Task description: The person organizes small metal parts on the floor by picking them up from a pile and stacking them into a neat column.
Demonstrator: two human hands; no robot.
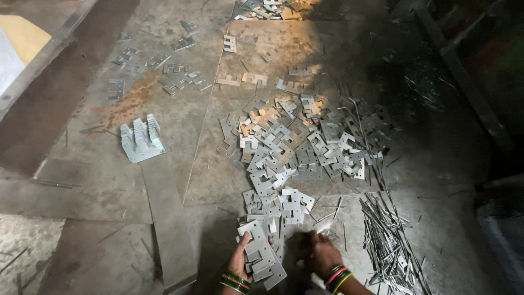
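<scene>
My left hand [239,261] grips a fanned stack of flat metal hinge plates [263,252] at the bottom centre of the view, thumb on top. My right hand [322,252] reaches down to the floor just right of that stack, fingers curled over small pieces at the near edge of the pile; whether it holds one is hidden. A large heap of the same notched grey plates [295,145] spreads across the floor just beyond both hands. Green and red bangles ring both wrists.
A bundle of thin metal pins [388,240] lies to the right of my right hand. A neat upright stack of plates [141,139] stands at the left. Scattered plates [174,76] lie farther back. A long flat metal strip [166,218] runs along the left.
</scene>
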